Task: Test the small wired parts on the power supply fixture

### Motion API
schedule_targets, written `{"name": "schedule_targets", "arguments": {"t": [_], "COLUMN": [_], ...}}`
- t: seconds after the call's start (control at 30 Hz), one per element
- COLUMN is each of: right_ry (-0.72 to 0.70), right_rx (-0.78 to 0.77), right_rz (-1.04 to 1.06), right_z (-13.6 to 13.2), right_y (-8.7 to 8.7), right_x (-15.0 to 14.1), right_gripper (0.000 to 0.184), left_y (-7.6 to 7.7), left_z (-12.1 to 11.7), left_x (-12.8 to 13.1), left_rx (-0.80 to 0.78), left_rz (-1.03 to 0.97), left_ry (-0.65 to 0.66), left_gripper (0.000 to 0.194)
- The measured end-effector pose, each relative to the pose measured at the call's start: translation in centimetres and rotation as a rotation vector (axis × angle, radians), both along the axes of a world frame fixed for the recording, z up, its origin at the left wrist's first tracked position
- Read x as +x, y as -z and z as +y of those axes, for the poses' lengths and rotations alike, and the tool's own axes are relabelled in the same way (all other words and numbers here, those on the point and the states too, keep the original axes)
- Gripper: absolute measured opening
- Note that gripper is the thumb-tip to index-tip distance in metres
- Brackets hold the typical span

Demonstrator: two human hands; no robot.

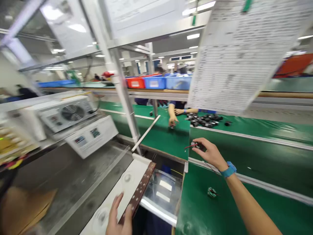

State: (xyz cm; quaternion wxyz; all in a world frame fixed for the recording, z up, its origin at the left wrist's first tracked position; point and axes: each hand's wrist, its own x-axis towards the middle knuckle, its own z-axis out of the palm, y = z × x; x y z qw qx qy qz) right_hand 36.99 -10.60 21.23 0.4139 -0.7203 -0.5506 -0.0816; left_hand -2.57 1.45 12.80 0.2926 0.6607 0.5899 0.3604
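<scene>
Pinching a small dark part (196, 145) with a red wire (188, 147), the right hand (208, 152) is holding it up near the metal-edged green divider (244, 153), its grip closing only as far as the part is allowing. A blue wristband (228, 169) is circling that wrist. Below, a small green part (211, 192) is lying on the green desk (195, 212). The left hand (118, 224) is hovering by a white strip (130, 176) and brown perforated rail (143, 183), its grip spreading wide and holding nothing; contact is not showing clearly. Beyond, a co-worker's hand (172, 120) is reaching down near a pile of black parts (204, 120).
</scene>
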Motion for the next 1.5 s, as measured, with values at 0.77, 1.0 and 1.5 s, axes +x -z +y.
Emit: {"name": "schedule_targets", "arguments": {"t": [0.77, 1.0, 1.5], "right_ry": [-0.623, -0.63, -0.855], "right_rx": [-0.754, -0.836, -0.829], "right_rz": [-0.31, -0.27, -0.232], "right_z": [25.2, 25.6, 26.9], "right_y": [18.7, 20.3, 21.6], "right_x": [-42.4, -41.6, -38.8], "right_gripper": [0.039, 0.053, 0.036], "left_y": [4.7, 2.5, 7.8], "left_z": [-9.4, -6.8, 4.6], "left_x": [-8.6, -8.6, -9.9], "left_rx": [-0.838, -0.757, -0.298], "left_rz": [-1.145, -1.014, -0.231], "left_ry": [0.007, -0.032, -0.073], "left_gripper": [0.044, 0.049, 0.03]}}
